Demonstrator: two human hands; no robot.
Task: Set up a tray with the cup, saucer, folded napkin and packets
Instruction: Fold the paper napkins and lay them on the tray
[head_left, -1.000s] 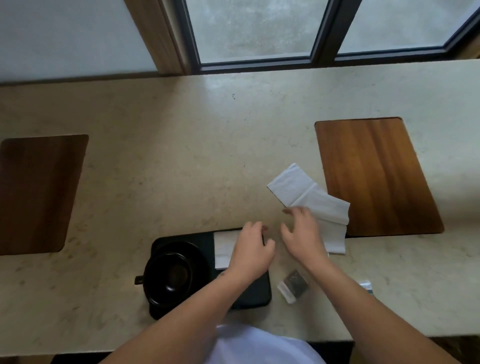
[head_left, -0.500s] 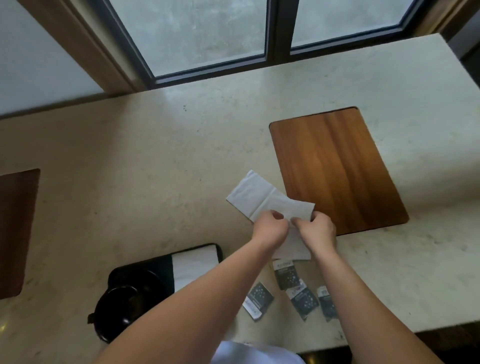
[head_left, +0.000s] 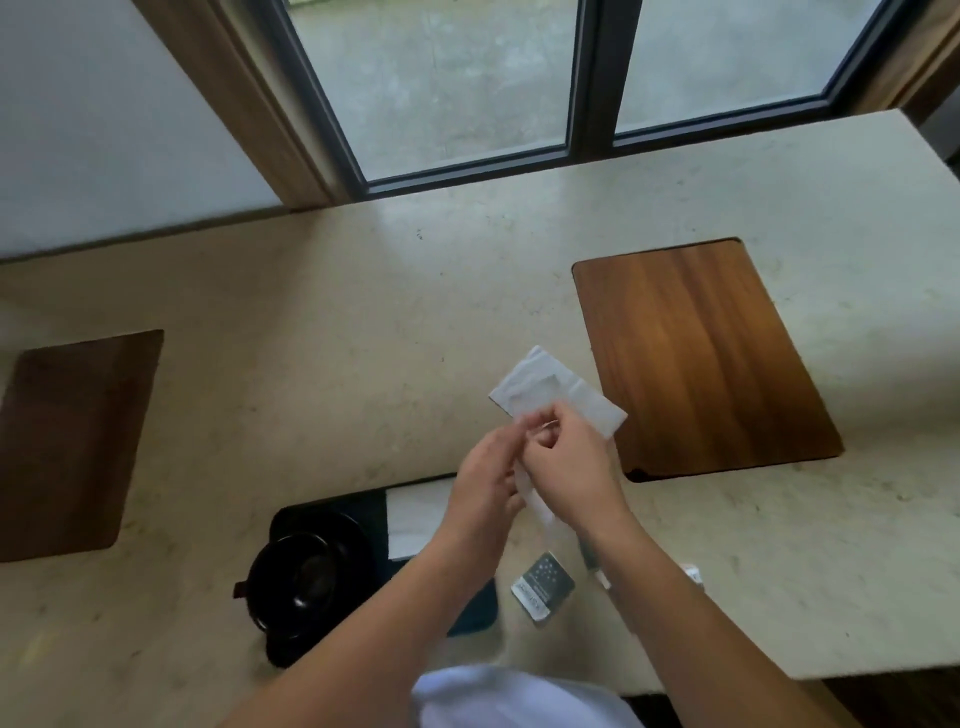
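A black tray (head_left: 332, 512) lies near the counter's front edge. On its left end a black cup (head_left: 306, 584) stands on a black saucer (head_left: 358, 540). A folded white napkin (head_left: 418, 517) rests on the tray's right part. Both hands hold a second white napkin (head_left: 545, 387) lifted above the counter: my left hand (head_left: 485, 480) pinches its near strip, my right hand (head_left: 569, 465) grips the middle. A grey packet (head_left: 543, 584) lies on the counter right of the tray; other packets (head_left: 693, 576) are mostly hidden under my right forearm.
A wooden inlay panel (head_left: 696, 358) sits in the counter to the right, another (head_left: 67, 441) at the left. A window (head_left: 441, 78) runs along the back. The counter ends at the right (head_left: 935, 171) and front edges.
One second ago my left hand was on the tray's napkin and my right on the loose napkin. Both hands then took hold of the loose napkin and have lifted it off the counter.
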